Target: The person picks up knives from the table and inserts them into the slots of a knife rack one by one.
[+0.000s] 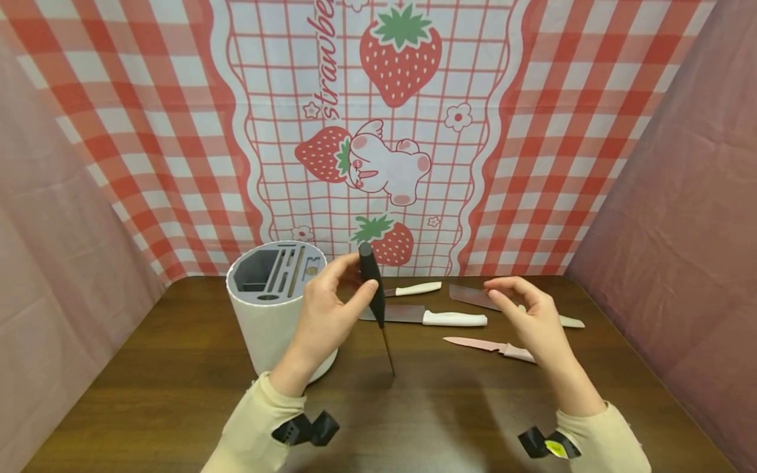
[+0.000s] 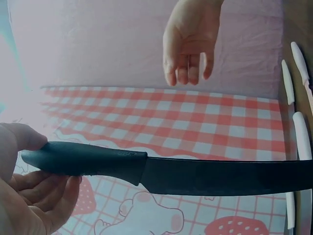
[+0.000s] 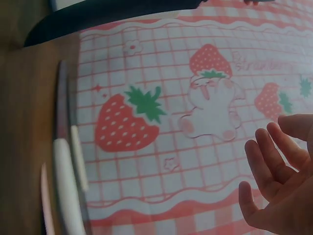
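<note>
My left hand pinches the black handle of a knife between thumb and fingers, holding it upright with the tip down above the table. In the left wrist view its broad dark blade is fully bare. Just left of that hand stands a white round knife block with a grey slotted top. My right hand hovers at the right with loosely bent fingers and nothing in them. From the head view it partly covers a cleaver-like blade and a pink knife.
Behind the held knife lie a large white-handled knife and a smaller white-handled one. All rest on a brown wooden table. A strawberry-print cloth hangs at the back, with pink curtains at the sides.
</note>
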`<state>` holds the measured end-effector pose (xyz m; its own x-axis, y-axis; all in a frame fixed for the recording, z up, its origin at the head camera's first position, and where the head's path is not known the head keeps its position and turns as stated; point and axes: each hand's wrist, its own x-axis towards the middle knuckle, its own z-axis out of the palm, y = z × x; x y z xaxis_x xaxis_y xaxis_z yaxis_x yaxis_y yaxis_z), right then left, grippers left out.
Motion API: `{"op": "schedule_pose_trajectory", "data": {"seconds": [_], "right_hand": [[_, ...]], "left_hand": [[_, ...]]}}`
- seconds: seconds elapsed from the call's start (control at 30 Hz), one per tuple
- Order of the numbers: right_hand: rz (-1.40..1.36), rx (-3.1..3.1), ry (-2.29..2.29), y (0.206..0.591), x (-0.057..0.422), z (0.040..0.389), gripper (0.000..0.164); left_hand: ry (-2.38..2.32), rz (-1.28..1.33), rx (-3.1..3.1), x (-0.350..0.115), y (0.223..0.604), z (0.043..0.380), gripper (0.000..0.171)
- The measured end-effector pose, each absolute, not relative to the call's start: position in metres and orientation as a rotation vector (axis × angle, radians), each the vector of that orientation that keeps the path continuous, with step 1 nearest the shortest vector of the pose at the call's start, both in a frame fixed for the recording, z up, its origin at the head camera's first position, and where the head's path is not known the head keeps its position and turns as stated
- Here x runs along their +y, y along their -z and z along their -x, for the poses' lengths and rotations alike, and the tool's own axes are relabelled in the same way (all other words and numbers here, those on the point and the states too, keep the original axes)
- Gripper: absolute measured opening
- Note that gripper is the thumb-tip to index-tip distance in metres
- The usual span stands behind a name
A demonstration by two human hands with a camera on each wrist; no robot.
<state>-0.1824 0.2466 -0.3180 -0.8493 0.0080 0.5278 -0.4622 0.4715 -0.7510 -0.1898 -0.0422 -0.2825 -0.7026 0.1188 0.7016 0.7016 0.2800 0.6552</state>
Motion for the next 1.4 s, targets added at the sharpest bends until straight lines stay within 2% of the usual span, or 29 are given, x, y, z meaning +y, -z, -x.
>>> {"op": "schedule_pose_trajectory", "data": {"seconds": [0.47, 1.1, 1.4], "right_hand": [[-0.273, -2.506, -1.106, 0.345, 0.276, 0.178, 0.018], [-0.207, -2.663, -0.917, 0.363, 0.318, 0.165, 0.020], [-0.156, -2.913, -0.848, 0.377, 0.329, 0.167, 0.030]], "left_hand": [[1.446, 0.789, -1.912, -0.051, 0.283, 0.191, 0.027], [1.481, 0.737, -1.704, -0.074, 0.263, 0.176, 0.026], [1.506, 0.746, -1.488, -0.083, 0.256, 0.172, 0.027]]}}
